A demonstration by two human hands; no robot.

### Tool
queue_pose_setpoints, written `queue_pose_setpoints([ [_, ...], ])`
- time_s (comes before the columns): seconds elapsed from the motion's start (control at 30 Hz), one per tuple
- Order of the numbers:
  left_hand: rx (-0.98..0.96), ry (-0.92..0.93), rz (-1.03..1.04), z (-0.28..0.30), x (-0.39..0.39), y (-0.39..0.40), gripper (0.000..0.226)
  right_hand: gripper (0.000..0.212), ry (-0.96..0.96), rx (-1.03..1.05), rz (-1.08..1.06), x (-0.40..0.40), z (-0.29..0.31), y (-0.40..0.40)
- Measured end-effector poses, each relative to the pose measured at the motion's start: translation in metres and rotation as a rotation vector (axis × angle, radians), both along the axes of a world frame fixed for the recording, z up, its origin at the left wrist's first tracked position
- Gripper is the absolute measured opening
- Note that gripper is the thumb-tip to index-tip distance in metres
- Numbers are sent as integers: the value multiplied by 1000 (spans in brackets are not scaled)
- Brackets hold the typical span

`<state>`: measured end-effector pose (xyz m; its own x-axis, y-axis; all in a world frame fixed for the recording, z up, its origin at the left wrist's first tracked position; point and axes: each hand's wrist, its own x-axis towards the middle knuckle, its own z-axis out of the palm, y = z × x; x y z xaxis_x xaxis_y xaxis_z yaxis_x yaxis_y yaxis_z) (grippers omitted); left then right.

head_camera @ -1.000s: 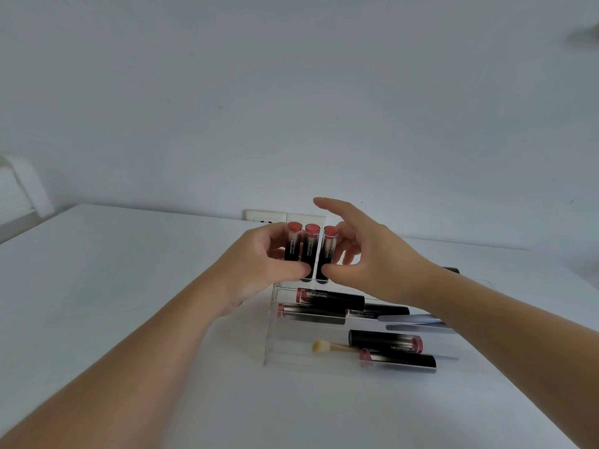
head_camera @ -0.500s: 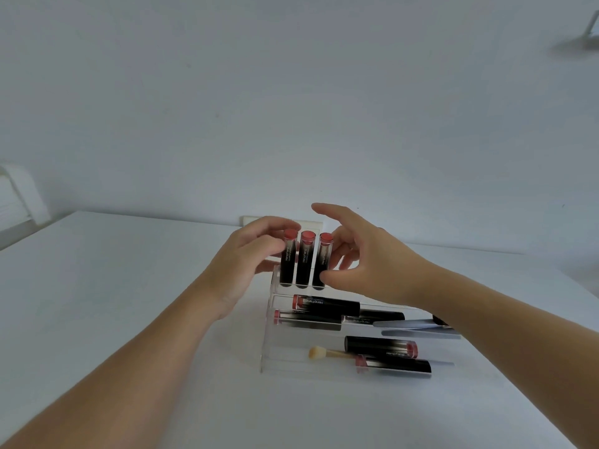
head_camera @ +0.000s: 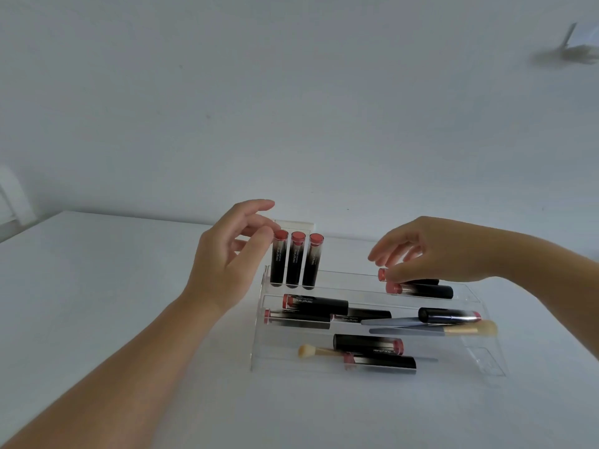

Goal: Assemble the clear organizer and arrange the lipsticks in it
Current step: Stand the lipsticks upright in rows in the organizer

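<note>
A clear stepped organizer point(head_camera: 479, 367) stands on the white table. Three black lipsticks with pink caps point(head_camera: 294, 264) stand upright at the left of its top step. My left hand point(head_camera: 227, 260) is beside them with relaxed fingers, its thumb tip touching the leftmost one. My right hand point(head_camera: 437, 251) is over the right of the top step, where its thumb and curled fingers pinch the pink end of a lying lipstick point(head_camera: 421, 281). A second lipstick point(head_camera: 424, 290) lies just in front of it.
Several more lipsticks point(head_camera: 317, 304) lie on the middle and bottom steps, with a long makeup brush point(head_camera: 470, 328) and a small brush point(head_camera: 308, 350). A white wall socket point(head_camera: 298, 224) sits behind the organizer. The table's left edge point(head_camera: 29, 226) is far off.
My right hand left the upright lipsticks and moved right onto a lying lipstick. My left hand opened and drew back slightly to the left. The camera tilted, showing the organizer's right side.
</note>
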<state>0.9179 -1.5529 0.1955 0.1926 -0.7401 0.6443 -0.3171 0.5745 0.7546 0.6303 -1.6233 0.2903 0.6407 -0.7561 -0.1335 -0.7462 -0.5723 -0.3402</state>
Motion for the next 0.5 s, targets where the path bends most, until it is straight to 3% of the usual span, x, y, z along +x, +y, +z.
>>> queue_pose_setpoints([
  [0.5,-29,-88,31,-3,-2,0,37,14,43,1,-23,1,-10,-1],
])
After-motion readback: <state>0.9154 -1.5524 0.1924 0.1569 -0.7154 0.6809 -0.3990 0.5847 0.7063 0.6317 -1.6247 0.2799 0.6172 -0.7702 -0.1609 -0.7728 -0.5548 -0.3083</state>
